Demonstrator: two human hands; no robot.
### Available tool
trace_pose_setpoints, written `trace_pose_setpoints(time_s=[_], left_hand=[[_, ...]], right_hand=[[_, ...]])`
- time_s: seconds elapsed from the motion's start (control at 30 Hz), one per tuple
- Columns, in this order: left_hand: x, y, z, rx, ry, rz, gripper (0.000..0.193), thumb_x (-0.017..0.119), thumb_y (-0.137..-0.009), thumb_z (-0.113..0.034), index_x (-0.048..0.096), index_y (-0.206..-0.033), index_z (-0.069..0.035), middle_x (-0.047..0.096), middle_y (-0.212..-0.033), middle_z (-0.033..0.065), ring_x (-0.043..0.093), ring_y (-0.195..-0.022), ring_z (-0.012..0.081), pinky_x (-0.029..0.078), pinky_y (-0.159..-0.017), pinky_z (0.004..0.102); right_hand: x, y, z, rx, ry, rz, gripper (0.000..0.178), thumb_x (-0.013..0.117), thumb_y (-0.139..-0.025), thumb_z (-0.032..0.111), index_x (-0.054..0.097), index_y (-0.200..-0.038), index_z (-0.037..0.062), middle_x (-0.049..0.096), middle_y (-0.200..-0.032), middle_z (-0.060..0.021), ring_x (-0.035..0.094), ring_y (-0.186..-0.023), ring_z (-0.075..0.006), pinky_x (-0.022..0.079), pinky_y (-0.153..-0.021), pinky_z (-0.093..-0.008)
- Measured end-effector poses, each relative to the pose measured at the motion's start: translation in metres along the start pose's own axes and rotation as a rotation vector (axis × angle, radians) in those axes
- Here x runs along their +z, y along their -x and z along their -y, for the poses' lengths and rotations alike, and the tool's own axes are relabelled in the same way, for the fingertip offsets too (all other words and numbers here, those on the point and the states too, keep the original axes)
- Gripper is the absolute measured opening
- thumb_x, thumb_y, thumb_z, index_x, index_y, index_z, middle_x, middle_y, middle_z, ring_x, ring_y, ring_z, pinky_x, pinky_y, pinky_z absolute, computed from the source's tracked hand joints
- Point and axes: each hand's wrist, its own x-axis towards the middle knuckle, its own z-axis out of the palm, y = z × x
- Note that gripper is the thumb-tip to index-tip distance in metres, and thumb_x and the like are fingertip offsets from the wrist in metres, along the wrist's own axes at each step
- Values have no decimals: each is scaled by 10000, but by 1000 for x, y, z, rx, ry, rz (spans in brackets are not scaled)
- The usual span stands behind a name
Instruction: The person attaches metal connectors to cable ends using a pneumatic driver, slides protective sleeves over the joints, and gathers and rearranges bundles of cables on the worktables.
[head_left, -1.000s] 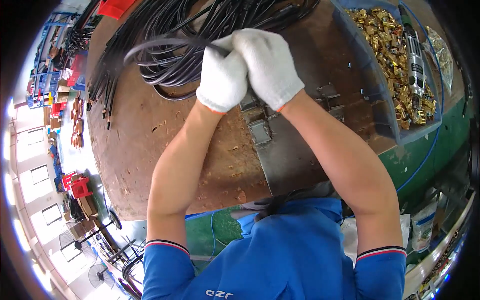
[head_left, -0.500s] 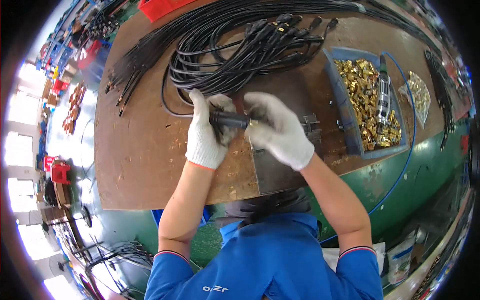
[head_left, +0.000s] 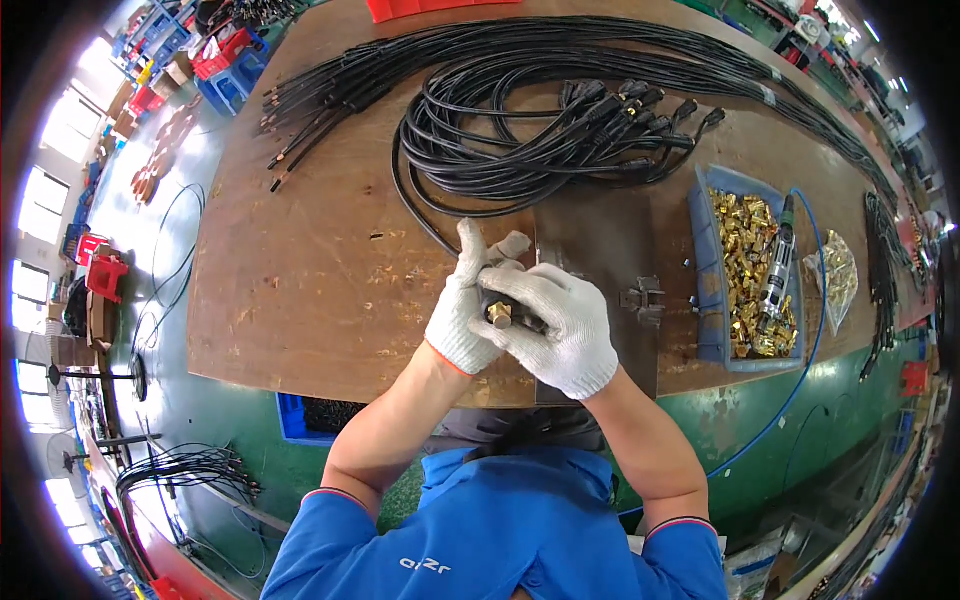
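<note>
My left hand, in a white knit glove, is closed around a black cable connector. A brass fitting shows at the connector's end, which points toward me. Gloved as well, my right hand has its fingers and thumb wrapped on the same connector beside the brass end. Both hands hide most of the connector's body. From it a black cable runs up and left to a coil of black cables just beyond my hands, whose plug ends lie bunched at the right.
Right of my hands stands a blue bin of brass fittings, with a power screwdriver lying on top and a blue hose alongside. A clear bag lies beyond. A small metal fixture sits on a dark plate. Long cables stretch behind.
The connector has turned from lying sideways to pointing its brass end toward me. My right hand has closed in over it, against my left hand. The whole view has shifted.
</note>
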Motion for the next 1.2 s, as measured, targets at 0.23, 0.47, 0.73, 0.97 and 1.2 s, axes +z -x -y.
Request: trace_pose_setpoints(time_s=[0.23,0.47,0.73,0.97,1.2], left_hand=[[-5,2,-3,73,59,219,560,552,-1073,-613,655,-1173,-72,731,-1033,96,689,-788,168,558,-627,311],[25,16,-4,272,-227,257,480,709,-1004,-59,532,-1445,9,733,-1132,116,711,-918,190,583,-813,323],[9,10,2,276,-296,330,453,809,-954,-149,620,-1334,8,734,-1040,93,670,-788,142,558,-709,277],[9,17,-2,346,-525,165,376,782,-964,-104,653,-1293,23,731,-1037,66,665,-866,128,551,-766,288],[7,20,17,557,-776,11,461,816,-919,-143,666,-1334,-7,715,-1037,38,663,-907,131,560,-869,308]], right_hand=[[-2,17,-3,414,-541,-158,398,829,-927,97,672,-1285,21,746,-1105,-117,732,-883,-150,596,-799,-313],[-21,19,-11,596,-948,-368,426,745,-987,72,595,-1366,-51,718,-1158,-104,705,-990,-138,595,-871,-287],[-17,33,-12,585,-1055,-272,423,709,-1001,67,562,-1381,-47,718,-1184,-135,728,-981,-183,626,-862,-340],[-4,41,-18,634,-1153,-283,423,667,-1045,210,565,-1397,-1,717,-1163,-142,713,-958,-259,617,-787,-416],[-1,53,-11,1038,-1632,-136,320,592,-1083,390,653,-1225,110,714,-936,-72,680,-753,-213,556,-656,-361]])
